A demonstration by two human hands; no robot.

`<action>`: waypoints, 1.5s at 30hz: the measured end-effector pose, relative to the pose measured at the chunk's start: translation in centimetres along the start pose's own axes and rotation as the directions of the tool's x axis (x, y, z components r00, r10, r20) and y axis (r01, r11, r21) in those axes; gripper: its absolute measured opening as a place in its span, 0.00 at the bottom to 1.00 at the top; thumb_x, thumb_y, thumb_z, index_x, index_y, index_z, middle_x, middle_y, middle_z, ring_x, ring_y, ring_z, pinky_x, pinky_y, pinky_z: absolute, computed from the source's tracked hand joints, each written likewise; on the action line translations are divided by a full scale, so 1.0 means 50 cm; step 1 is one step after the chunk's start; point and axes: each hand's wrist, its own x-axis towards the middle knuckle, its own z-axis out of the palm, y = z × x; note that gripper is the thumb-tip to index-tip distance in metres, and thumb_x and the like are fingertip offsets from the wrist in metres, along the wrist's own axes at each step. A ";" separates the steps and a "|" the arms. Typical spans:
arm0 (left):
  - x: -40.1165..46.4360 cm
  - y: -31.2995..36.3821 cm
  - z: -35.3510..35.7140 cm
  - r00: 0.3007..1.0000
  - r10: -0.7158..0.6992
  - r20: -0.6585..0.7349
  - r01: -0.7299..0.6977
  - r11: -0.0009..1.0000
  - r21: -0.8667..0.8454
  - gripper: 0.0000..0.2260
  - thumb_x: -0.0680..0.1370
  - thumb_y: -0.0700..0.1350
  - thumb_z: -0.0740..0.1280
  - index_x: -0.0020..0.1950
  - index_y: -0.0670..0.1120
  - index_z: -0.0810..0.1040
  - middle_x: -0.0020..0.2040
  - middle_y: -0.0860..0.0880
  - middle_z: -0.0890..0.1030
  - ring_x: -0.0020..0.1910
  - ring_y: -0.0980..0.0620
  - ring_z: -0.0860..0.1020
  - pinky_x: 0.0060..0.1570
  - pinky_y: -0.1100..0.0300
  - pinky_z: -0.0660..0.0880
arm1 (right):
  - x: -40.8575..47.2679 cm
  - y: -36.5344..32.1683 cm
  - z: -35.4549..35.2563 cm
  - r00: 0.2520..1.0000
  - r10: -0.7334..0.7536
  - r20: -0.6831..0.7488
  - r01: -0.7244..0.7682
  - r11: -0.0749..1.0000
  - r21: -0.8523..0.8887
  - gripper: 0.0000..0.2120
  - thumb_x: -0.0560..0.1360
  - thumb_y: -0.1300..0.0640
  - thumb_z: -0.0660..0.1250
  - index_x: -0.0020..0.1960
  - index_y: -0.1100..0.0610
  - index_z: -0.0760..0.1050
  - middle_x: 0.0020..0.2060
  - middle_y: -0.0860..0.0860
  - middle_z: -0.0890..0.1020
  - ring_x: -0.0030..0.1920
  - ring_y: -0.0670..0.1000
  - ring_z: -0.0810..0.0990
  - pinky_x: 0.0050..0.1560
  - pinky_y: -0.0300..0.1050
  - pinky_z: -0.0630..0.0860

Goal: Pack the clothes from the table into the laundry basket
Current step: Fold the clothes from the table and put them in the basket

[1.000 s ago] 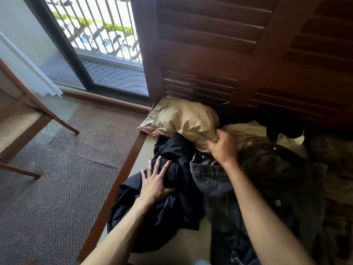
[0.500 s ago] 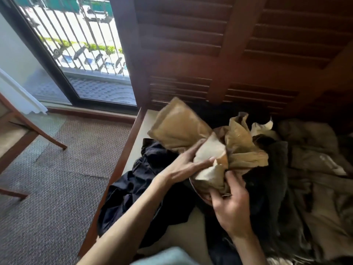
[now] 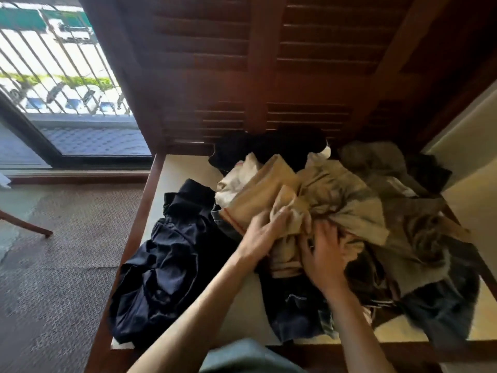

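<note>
Crumpled tan garment (image 3: 293,200), red-edged hem

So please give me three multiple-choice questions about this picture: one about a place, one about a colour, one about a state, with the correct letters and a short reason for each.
1. Where does the dark navy garment lie?
A. on the table's left part
B. on the carpet
C. over the chair

2. What colour is the garment that both hands grip?
A. red
B. tan
C. bright green

3. What is the state of the left hand?
A. hanging idle
B. flat on the bare table
C. gripping cloth

Answers: 1 A, it lies inside the table's wooden rim, left of the pile. 2 B, the tan garment is bunched between the hands. 3 C, its fingers curl into the tan cloth, as do those of the right hand.
</note>
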 end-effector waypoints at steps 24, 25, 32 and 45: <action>0.087 0.000 0.054 0.982 0.187 0.008 -0.172 0.881 0.441 0.17 0.84 0.62 0.53 0.62 0.54 0.75 0.59 0.50 0.81 0.58 0.48 0.78 0.56 0.49 0.74 | 0.118 0.008 -0.096 0.879 0.462 0.116 -0.202 0.142 0.969 0.27 0.74 0.45 0.66 0.70 0.53 0.74 0.64 0.54 0.80 0.66 0.55 0.78 0.70 0.57 0.71; 0.094 -0.019 0.048 0.984 0.175 0.040 -0.172 0.855 0.488 0.18 0.84 0.59 0.53 0.56 0.51 0.77 0.56 0.49 0.81 0.57 0.46 0.78 0.57 0.47 0.74 | 0.109 -0.004 -0.094 0.895 0.428 0.121 -0.234 0.220 0.947 0.30 0.75 0.42 0.66 0.74 0.52 0.70 0.66 0.54 0.79 0.66 0.53 0.78 0.70 0.55 0.71; 0.101 -0.057 -0.058 0.956 0.290 -0.041 -0.172 0.668 0.724 0.17 0.78 0.59 0.60 0.57 0.51 0.81 0.64 0.49 0.76 0.62 0.47 0.71 0.64 0.46 0.70 | 0.033 -0.046 -0.003 0.976 0.157 0.151 -0.217 0.741 0.636 0.29 0.82 0.63 0.60 0.80 0.50 0.55 0.73 0.45 0.70 0.74 0.42 0.68 0.75 0.51 0.67; 0.078 -0.103 0.028 0.913 0.232 0.336 -0.407 0.459 0.790 0.28 0.67 0.59 0.68 0.66 0.52 0.74 0.68 0.52 0.79 0.71 0.45 0.73 0.66 0.49 0.73 | 0.046 0.052 -0.065 0.898 0.435 0.066 -0.356 0.630 0.690 0.34 0.73 0.42 0.74 0.75 0.44 0.65 0.71 0.47 0.72 0.68 0.46 0.73 0.70 0.52 0.72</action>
